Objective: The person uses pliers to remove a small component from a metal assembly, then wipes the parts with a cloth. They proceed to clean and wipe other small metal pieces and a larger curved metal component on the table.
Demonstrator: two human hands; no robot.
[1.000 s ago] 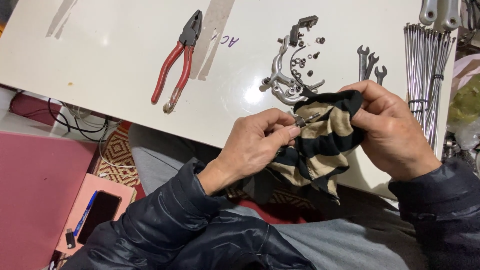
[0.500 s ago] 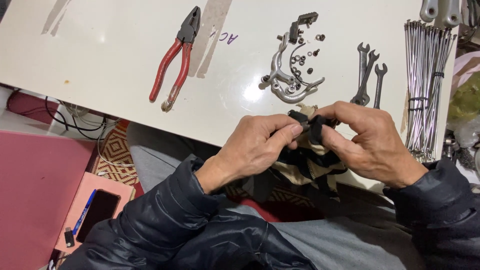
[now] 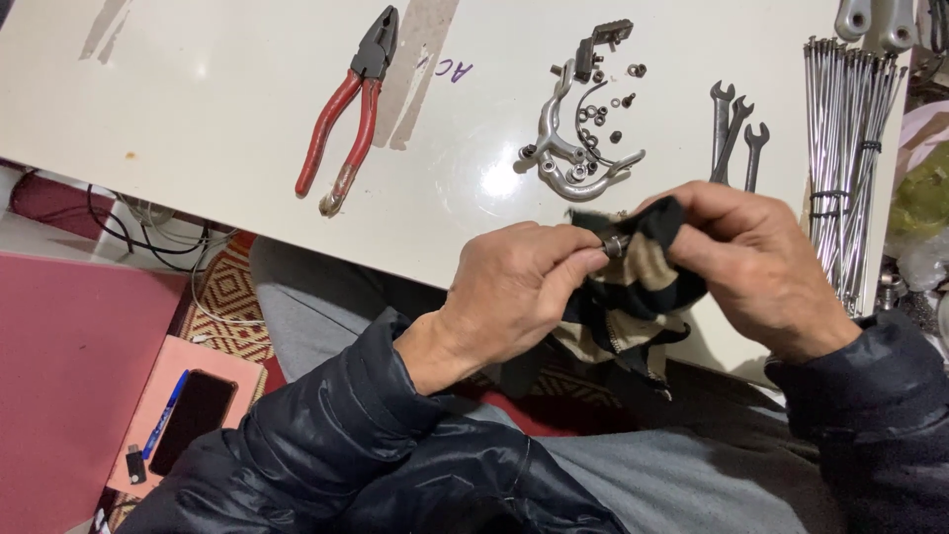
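Observation:
My left hand (image 3: 519, 287) pinches a small metal part (image 3: 615, 244) between thumb and fingertips at the front edge of the white table (image 3: 198, 119). My right hand (image 3: 756, 267) holds a black and tan striped cloth (image 3: 633, 287) bunched around that part. The cloth hangs down over my lap. Both hands meet just below the pile of dismantled metal brake parts (image 3: 578, 148).
Red-handled pliers (image 3: 348, 111) lie on the table to the left. Three small spanners (image 3: 736, 133) and a bundle of metal spokes (image 3: 850, 148) lie to the right. Small nuts and washers are scattered among the brake parts. A phone (image 3: 193, 420) lies on a pink surface by the floor, near cables.
The cloth has been gathered from spread open into a tight bunch around the small metal part. Both hands shifted slightly up toward the table edge.

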